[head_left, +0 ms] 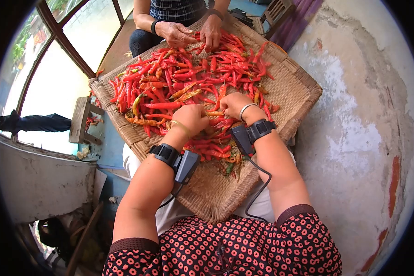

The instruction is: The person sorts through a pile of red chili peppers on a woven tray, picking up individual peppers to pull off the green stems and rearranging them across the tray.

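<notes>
Many red chili peppers [161, 105], some orange or yellowish, lie heaped on a square woven tray [200, 191]. Over the near part of the heap, my left hand [193, 118] is closed, its fingertips mostly hidden by the back of the hand. Close on its right, my right hand [237, 105] is curled in a pinch. An orange chili pepper [215, 113] spans the small gap between both hands, its ends at my fingers. Beneath my wrists sits a smaller cluster of red peppers, with some green stems and bits [230, 168] near the tray's front.
Across the tray, another person's hands [177, 34] handle peppers at the far edge. The tray's near corner rests against my patterned shirt [234, 248]. A rough wall [340, 138] stands on the right. Left are a wooden stool [80, 120], a dark umbrella [43, 123] and windows.
</notes>
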Demonstrator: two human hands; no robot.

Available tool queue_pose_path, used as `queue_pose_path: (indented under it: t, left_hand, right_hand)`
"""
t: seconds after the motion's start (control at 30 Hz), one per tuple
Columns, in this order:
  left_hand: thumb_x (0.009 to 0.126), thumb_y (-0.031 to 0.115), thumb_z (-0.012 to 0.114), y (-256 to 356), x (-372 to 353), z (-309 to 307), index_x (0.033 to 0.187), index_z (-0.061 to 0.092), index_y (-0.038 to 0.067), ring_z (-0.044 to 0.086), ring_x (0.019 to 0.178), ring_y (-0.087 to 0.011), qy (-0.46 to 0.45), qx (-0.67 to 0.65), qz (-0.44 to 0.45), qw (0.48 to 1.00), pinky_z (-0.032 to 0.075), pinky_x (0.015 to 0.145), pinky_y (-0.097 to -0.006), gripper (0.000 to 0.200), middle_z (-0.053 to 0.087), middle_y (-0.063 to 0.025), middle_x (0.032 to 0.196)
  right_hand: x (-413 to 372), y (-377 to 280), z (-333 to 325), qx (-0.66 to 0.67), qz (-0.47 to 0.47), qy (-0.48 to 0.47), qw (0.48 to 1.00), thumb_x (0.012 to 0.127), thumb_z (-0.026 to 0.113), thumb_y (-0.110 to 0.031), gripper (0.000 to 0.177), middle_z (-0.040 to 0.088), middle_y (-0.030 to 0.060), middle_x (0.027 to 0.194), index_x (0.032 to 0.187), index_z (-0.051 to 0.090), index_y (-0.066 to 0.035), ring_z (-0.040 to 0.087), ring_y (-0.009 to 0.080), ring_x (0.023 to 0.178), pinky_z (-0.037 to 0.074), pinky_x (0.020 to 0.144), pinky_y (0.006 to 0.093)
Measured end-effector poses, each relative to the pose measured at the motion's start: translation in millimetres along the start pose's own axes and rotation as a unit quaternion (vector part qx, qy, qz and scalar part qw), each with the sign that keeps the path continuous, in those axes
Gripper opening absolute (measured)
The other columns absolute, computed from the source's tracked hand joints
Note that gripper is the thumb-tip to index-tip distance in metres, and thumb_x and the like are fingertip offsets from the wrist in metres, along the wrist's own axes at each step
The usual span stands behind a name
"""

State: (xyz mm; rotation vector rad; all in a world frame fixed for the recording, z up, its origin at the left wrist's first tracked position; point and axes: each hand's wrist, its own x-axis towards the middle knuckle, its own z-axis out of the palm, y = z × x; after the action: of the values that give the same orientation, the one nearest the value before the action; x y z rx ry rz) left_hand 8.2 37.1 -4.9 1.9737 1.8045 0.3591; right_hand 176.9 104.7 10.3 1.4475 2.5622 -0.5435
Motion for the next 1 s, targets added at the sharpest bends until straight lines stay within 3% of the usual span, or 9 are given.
queue_pose_path:
  t: [0.13, 0.17, 0.27, 0.33, 0.43, 0.6, 0.73, 0.93, 1.0]
  left_hand:
    - [0.066, 0.026, 0.057, -7.6, 6.0, -4.7, 0.077, 0.062, 0.004, 0.061, 0.068, -0.0251, 0.097, -0.222, -0.045, 0.969, 0.047, 0.064, -0.0337, 0.025, 0.061, -0.0139, 0.069]
    - [0.066, 0.026, 0.057, -8.3, 7.7, -6.6, 0.077, 0.062, 0.004, 0.061, 0.068, -0.0251, 0.099, -0.223, -0.045, 0.969, 0.047, 0.064, -0.0337, 0.025, 0.061, -0.0139, 0.069]
    - [0.075, 0.012, 0.053, -7.4, 9.5, -12.0, 0.08, 0.057, 0.0, 0.057, 0.062, -0.011, 0.097, -0.565, -0.048, 0.818, 0.044, 0.055, -0.0226, 0.014, 0.06, -0.0061, 0.07]
    - [0.078, 0.009, 0.052, -5.1, 6.9, -17.3, 0.081, 0.054, 0.001, 0.053, 0.062, -0.0063, 0.096, -0.595, -0.03, 0.798, 0.042, 0.054, -0.0183, 0.01, 0.059, -0.0028, 0.073]
    - [0.08, 0.012, 0.052, -5.2, 7.2, -15.7, 0.086, 0.055, 0.003, 0.047, 0.055, -0.0033, 0.077, -0.568, -0.04, 0.819, 0.038, 0.051, -0.0167, 0.012, 0.056, 0.0002, 0.075]
    - [0.079, 0.008, 0.055, -4.8, 11.6, -7.0, 0.084, 0.055, 0.003, 0.048, 0.056, -0.0038, 0.074, -0.552, -0.043, 0.83, 0.039, 0.051, -0.0168, 0.007, 0.056, -0.0001, 0.074]
    - [0.076, 0.01, 0.059, -13.3, 16.0, 6.4, 0.084, 0.056, -0.001, 0.054, 0.065, -0.0082, 0.078, -0.53, -0.033, 0.844, 0.044, 0.056, -0.0211, 0.014, 0.059, -0.0024, 0.072]
    - [0.077, 0.018, 0.059, -11.2, 11.6, 4.8, 0.08, 0.059, 0.003, 0.057, 0.065, -0.0141, 0.11, -0.396, -0.003, 0.912, 0.046, 0.059, -0.027, 0.016, 0.061, -0.0067, 0.072]
    - [0.077, 0.019, 0.058, -9.8, 7.5, -1.2, 0.081, 0.058, 0.006, 0.057, 0.061, -0.0228, 0.212, -0.096, 0.024, 0.972, 0.045, 0.055, -0.0307, 0.013, 0.06, -0.0072, 0.073]
  right_hand:
    - [-12.8, 18.5, -17.7, 0.205, -0.013, -0.011, 0.979, 0.065, 0.063, -0.013, 0.015, 0.062, 0.0087, 0.078, 0.079, 0.062, -0.006, 0.059, 0.0224, 0.079, 0.045, 0.071, 0.0319]
    - [-12.9, 24.8, -17.1, 0.279, -0.024, -0.021, 0.96, 0.069, 0.063, -0.015, 0.015, 0.061, 0.0062, 0.068, 0.079, 0.061, -0.004, 0.058, 0.0151, 0.064, 0.045, 0.057, 0.0283]
    - [-16.1, 30.3, -24.9, 0.461, 0.026, -0.023, 0.887, 0.075, 0.06, -0.015, 0.013, 0.057, 0.0031, 0.06, 0.08, 0.06, -0.004, 0.052, 0.0084, 0.049, 0.039, 0.043, 0.0222]
    - [-10.5, 34.9, -23.7, 0.462, 0.02, 0.046, 0.885, 0.079, 0.057, -0.016, 0.014, 0.054, 0.0008, 0.057, 0.085, 0.057, -0.003, 0.046, 0.0046, 0.043, 0.034, 0.037, 0.0177]
    - [-0.5, 37.1, -24.0, 0.699, 0.009, 0.256, 0.667, 0.08, 0.056, -0.018, 0.032, 0.056, 0.0034, 0.064, 0.103, 0.049, 0.004, 0.049, 0.0068, 0.046, 0.038, 0.039, 0.0193]
    - [4.4, 20.5, -15.3, 0.481, 0.039, 0.207, 0.851, 0.08, 0.056, -0.026, 0.041, 0.059, 0.0059, 0.076, 0.108, 0.051, 0.003, 0.052, 0.009, 0.054, 0.045, 0.053, 0.0228]
    - [6.1, -13.0, 1.2, 0.448, -0.147, 0.037, 0.881, 0.079, 0.059, -0.024, 0.029, 0.06, 0.0054, 0.08, 0.096, 0.058, 0.0, 0.055, 0.0098, 0.064, 0.045, 0.06, 0.0238]
    - [-0.5, -4.7, -5.1, 0.389, -0.054, -0.042, 0.919, 0.074, 0.057, -0.012, 0.016, 0.06, 0.0034, 0.072, 0.085, 0.06, 0.0, 0.055, 0.0104, 0.066, 0.045, 0.061, 0.0247]
    - [2.5, 9.3, -8.5, 0.348, -0.042, 0.017, 0.936, 0.076, 0.057, -0.014, 0.018, 0.06, 0.0037, 0.071, 0.088, 0.059, 0.0, 0.055, 0.0097, 0.062, 0.044, 0.057, 0.0233]
